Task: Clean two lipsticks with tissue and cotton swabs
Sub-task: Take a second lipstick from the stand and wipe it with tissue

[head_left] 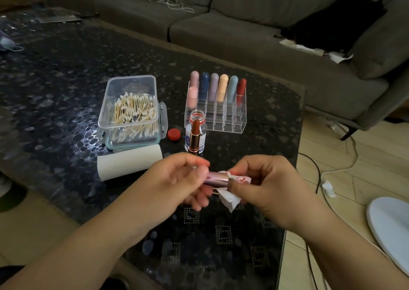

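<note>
My left hand grips a shiny pink lipstick tube, held sideways low over the table. My right hand pinches a white tissue stained red, wrapped round the tube's right end, so the tip is hidden. A second lipstick, uncapped with a brown-red bullet and a rose-gold base, stands upright just behind my hands. A clear box of cotton swabs sits to the back left. A tissue roll lies in front of that box.
An open small clear bottle stands behind the upright lipstick, its red cap beside it. A clear acrylic rack holds several pastel tubes. The dark patterned table ends at the right, with cables on the floor. A grey sofa lies beyond.
</note>
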`<state>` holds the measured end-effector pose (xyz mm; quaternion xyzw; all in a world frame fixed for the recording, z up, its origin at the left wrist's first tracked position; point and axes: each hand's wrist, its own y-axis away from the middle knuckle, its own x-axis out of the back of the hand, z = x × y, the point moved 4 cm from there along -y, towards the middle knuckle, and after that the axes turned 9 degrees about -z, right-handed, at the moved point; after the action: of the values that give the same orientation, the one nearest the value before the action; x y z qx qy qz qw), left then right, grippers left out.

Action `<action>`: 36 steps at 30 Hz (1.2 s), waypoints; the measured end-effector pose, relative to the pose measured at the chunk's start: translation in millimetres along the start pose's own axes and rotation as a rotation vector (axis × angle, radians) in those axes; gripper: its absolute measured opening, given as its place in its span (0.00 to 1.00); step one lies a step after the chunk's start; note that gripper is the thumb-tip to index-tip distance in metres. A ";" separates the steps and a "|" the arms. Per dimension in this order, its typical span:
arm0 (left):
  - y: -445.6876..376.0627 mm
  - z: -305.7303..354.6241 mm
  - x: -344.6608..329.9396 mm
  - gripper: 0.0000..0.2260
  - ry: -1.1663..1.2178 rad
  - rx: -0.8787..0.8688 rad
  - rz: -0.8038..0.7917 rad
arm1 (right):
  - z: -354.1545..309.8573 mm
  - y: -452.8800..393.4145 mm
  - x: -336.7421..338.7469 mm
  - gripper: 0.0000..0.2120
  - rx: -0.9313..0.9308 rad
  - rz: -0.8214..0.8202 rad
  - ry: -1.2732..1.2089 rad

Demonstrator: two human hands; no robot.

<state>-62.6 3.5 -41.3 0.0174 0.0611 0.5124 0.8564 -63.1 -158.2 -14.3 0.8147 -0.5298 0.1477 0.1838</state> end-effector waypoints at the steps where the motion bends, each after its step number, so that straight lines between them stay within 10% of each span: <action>1: -0.4 -1.1 0.1 0.15 -0.028 0.032 0.014 | -1.1 0.5 -0.5 0.02 0.010 0.000 0.042; 5: -0.7 2.0 -0.6 0.03 -0.156 -0.054 0.007 | 0.2 0.1 -1.0 0.02 0.015 -0.003 0.040; 12: -1.3 -4.2 -0.1 0.16 -0.085 0.060 0.014 | 3.1 -1.2 0.3 0.02 -0.004 0.014 0.070; 24: 0.7 0.1 7.0 0.07 -0.195 -0.095 0.055 | 10.1 -7.2 -2.1 0.03 -0.107 -0.039 -0.045; 36: 7.8 -8.5 45.6 0.09 -0.708 0.056 0.409 | 29.6 -37.2 26.1 0.02 0.050 0.418 0.541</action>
<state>-49.2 47.0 -53.0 0.2278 -0.2280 0.6324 0.7044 -17.2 -179.1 -34.6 0.6241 -0.6135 0.4059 0.2634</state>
